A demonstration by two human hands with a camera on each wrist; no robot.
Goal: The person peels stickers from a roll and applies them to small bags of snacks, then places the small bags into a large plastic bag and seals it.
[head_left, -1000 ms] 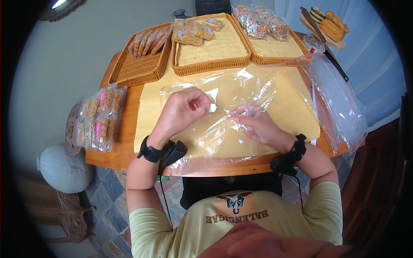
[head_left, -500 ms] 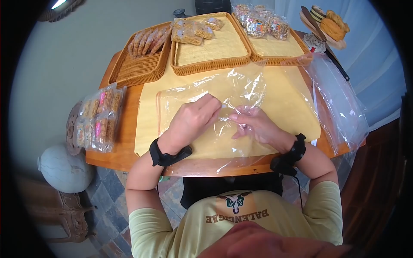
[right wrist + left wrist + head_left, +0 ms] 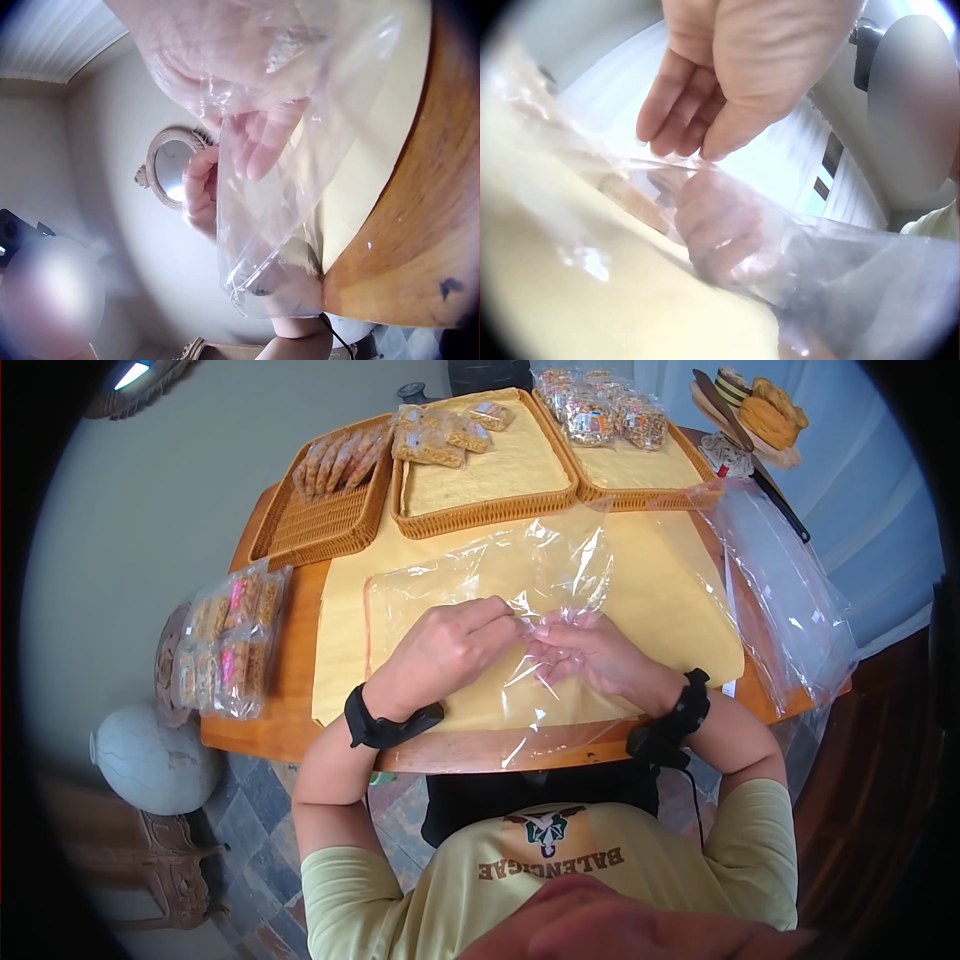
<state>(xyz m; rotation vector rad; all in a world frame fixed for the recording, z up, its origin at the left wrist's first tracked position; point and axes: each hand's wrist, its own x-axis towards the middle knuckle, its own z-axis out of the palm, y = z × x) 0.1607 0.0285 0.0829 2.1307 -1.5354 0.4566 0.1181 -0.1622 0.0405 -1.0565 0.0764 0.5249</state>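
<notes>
A large clear plastic bag (image 3: 560,560) lies spread over the yellow paper, its near part drawn up between both hands. My left hand (image 3: 450,650) pinches the film's edge between thumb and fingertips; the left wrist view shows that left hand (image 3: 735,82) from the palm side, with the fingertips together at the edge. Close on its right, my right hand (image 3: 600,655) holds the film with thumb and fingers, the fingertips of both hands almost meeting. Film covers much of the right hand (image 3: 255,112) in the right wrist view.
Three wicker trays stand along the back: a left tray (image 3: 325,538), a middle tray (image 3: 490,510) and a right tray (image 3: 650,495), each with packaged snacks. More snack packs (image 3: 235,635) lie at the left edge. Further clear plastic bags (image 3: 790,600) hang over the table's right edge.
My left hand has moved right and closed its fingertips on the film beside the right hand. The bag's upper part has shifted left and been drawn up; the right hand has stayed nearly in place.
</notes>
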